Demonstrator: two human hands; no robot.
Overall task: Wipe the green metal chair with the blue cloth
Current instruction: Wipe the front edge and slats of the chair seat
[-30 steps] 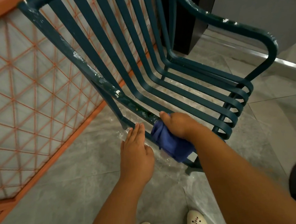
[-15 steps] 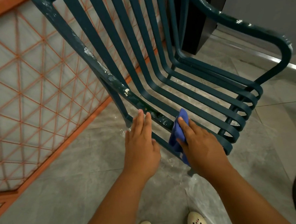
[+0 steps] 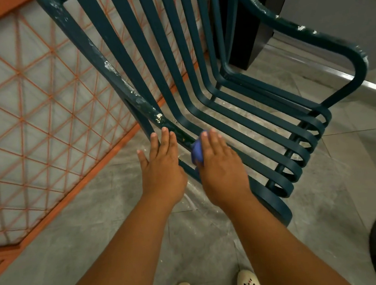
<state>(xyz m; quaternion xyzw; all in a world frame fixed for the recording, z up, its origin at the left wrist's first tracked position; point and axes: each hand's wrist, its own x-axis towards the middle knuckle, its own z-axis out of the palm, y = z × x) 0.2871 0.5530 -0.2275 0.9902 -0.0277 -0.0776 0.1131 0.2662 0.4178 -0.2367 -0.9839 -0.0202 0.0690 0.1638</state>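
The right hand (image 3: pixel 219 162) is pressing the blue cloth (image 3: pixel 197 151) flat-fingered against the green metal chair (image 3: pixel 238 123) seat's near edge rail; the cloth is lying beneath its fingers. The left hand (image 3: pixel 161 166), fingers straight and holding nothing, is resting just beside on the same rail; open slats are extending beyond both.

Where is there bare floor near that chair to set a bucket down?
Bare tile lies between the orange lattice panel and the left hand. It is crowded where both hands, the blue cloth and the green chair meet.

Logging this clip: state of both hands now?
Left hand: open, fingers on the chair.
Right hand: open, flat, pressing the blue cloth.
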